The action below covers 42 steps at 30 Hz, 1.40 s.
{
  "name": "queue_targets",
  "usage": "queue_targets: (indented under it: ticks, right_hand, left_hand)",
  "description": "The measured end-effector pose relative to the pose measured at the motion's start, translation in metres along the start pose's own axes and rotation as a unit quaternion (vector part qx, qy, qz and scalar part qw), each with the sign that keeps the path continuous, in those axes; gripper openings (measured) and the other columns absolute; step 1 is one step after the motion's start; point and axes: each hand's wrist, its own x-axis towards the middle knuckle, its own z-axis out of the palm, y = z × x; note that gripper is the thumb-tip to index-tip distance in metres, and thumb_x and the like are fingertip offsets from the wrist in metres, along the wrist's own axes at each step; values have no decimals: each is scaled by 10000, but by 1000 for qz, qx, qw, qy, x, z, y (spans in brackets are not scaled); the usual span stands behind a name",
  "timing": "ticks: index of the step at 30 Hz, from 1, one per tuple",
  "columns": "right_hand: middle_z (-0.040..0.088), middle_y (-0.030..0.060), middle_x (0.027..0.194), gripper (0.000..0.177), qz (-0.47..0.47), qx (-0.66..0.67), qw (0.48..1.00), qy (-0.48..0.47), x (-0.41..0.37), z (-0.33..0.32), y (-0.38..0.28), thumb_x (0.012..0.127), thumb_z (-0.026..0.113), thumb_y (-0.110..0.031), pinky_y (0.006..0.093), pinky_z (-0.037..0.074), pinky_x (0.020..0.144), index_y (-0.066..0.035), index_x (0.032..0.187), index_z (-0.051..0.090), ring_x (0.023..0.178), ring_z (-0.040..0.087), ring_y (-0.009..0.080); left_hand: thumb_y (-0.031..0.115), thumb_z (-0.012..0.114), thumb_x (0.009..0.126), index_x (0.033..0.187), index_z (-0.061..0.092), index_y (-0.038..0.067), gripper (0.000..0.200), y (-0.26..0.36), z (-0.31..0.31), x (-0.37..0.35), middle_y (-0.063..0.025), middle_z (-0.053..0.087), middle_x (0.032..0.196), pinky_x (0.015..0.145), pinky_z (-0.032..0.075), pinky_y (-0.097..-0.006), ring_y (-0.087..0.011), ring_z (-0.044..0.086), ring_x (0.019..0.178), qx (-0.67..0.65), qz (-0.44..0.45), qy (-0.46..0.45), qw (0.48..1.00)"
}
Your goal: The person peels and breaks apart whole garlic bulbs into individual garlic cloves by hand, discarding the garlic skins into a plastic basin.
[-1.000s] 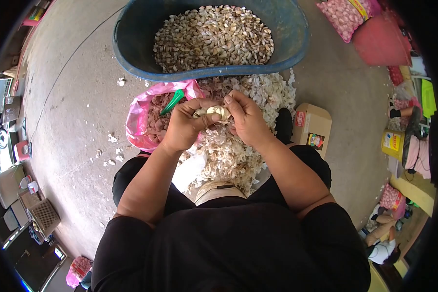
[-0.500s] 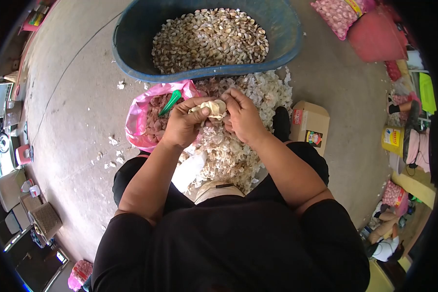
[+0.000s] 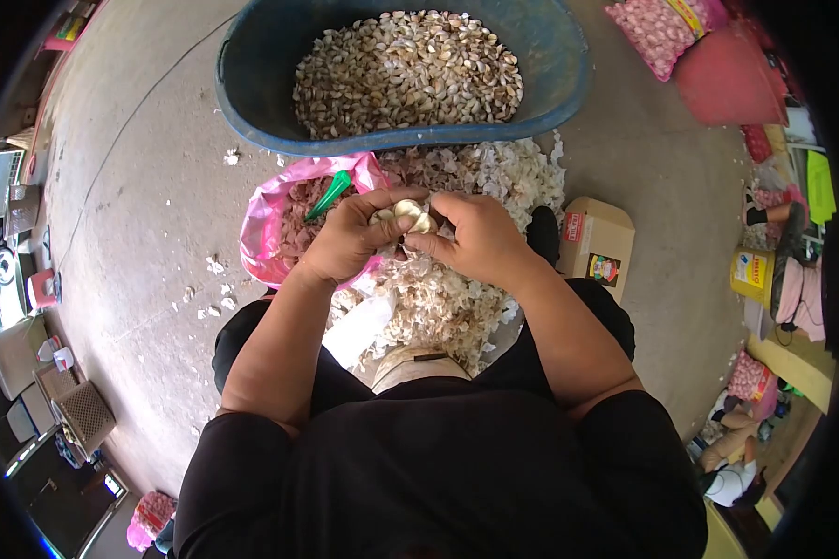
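A partly broken-up bulb of garlic (image 3: 405, 216) with pale cloves showing sits between my two hands, above a heap of papery skins. My left hand (image 3: 350, 233) is closed around one side of it, thumb on top. From the other side my right hand (image 3: 480, 235) grips the garlic with thumb and fingertips; some fingertips are hidden. Just left of my left hand, a long green object (image 3: 330, 194) leans in an open pink plastic bag (image 3: 263, 224) of reddish-brown skins. Ahead stands a blue tub (image 3: 252, 102) with many loose garlic cloves (image 3: 405, 74).
Garlic skins (image 3: 438, 303) cover the floor between my legs. A cardboard box (image 3: 609, 233) lies by my right foot. Bagged garlic (image 3: 653, 33) and a red tub (image 3: 729, 79) stand at the far right. A yellow bucket (image 3: 753, 270) and another person (image 3: 735, 456) are at the right edge.
My right hand has turned, its thumb now lying along the near side of the garlic. More bare cloves show, and the loose outer skin is less visible.
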Motion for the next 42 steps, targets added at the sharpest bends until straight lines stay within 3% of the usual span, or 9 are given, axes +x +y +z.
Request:
queue_targets:
  ticks: [3,7,10,13,22,25,33,39,42]
  right_hand:
    - [558,102,660,328,-14,-38,997,69,-1,2,-2,681,659,-327,380,447,521,-51,736,490,615,567,292]
    - [557,96,665,314,-32,-95,994,49,-1,-1,-6,666,666,-308,382,455,529,-56,752,500,620,571,287]
    - [567,98,671,286,-25,-112,993,29,0,0,-7,666,662,-288,384,456,529,-56,742,512,624,577,284]
    - [574,104,664,256,-21,-116,993,30,-1,8,-3,667,656,-270,384,454,522,-57,721,523,619,579,287]
    - [573,94,623,211,-32,-118,992,29,-2,17,4,678,643,-249,382,452,505,-68,701,535,594,579,280]
    - [575,87,622,195,-50,-134,989,29,0,17,3,684,636,-241,379,455,505,-73,699,537,590,579,274]
    - [518,90,573,194,-113,-103,984,95,5,27,4,657,659,-157,367,418,457,-67,637,488,526,532,286]
    - [551,86,639,224,-52,-121,988,80,13,19,-7,695,639,-180,375,446,479,-72,768,457,557,559,284]
    - [539,107,632,238,-96,-102,986,88,14,25,-4,707,636,-155,384,437,479,-61,794,436,554,552,305]
  left_hand:
    - [102,582,804,1080,521,-13,305,0,1,1,-51,582,881,586,469,-222,-88,538,714,53,8,24,998]
    - [91,574,810,982,535,-23,210,3,6,0,-52,583,858,650,472,-226,-88,551,733,122,15,58,991]
    - [84,581,803,943,543,-15,176,0,12,0,-41,581,807,552,459,-214,-81,541,671,68,16,59,996]
    - [79,578,803,916,543,-14,151,-18,14,4,-37,581,763,542,453,-205,-82,542,642,87,65,119,987]
    - [60,577,794,881,553,-20,120,-34,24,3,-48,587,736,538,451,-207,-81,542,611,48,109,214,970]
    - [45,563,802,883,548,-21,106,-31,28,1,-35,580,779,595,431,-185,-63,519,666,70,80,231,967]
    - [53,551,815,872,529,-8,87,-30,23,3,-42,581,773,558,413,-181,-57,507,638,25,74,259,963]
    - [32,573,793,901,484,-24,150,-16,15,1,-64,578,787,596,463,-211,-92,546,677,42,140,234,961]
    - [28,571,798,908,486,-17,146,-12,14,-3,-61,585,806,614,456,-201,-83,542,689,46,146,229,961]
